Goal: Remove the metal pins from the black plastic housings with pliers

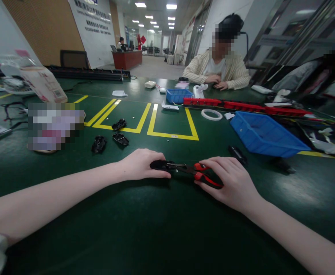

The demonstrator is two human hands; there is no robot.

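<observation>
My left hand [144, 165] is closed around a small black part [158, 165], pinched between thumb and fingers low over the table. Red-and-black pliers [207, 178] sit in my right hand [230, 181], its fingers wrapped about the handles. The jaws of the pliers point left and reach the black part; whether they grip it I cannot tell. Beyond my left wrist lie similar black pieces: one [99, 144] at the left, another [121, 139] and a third [119, 124] behind it. Past my right hand rests a black oblong piece [237, 154].
At the right stands a blue bin [266, 133], with a smaller blue bin [179, 95] farther back. A long red strip [242, 106] crosses the far side near a white tape roll [211, 114]. A bottle [43, 82] is at left. A person [217, 65] sits opposite.
</observation>
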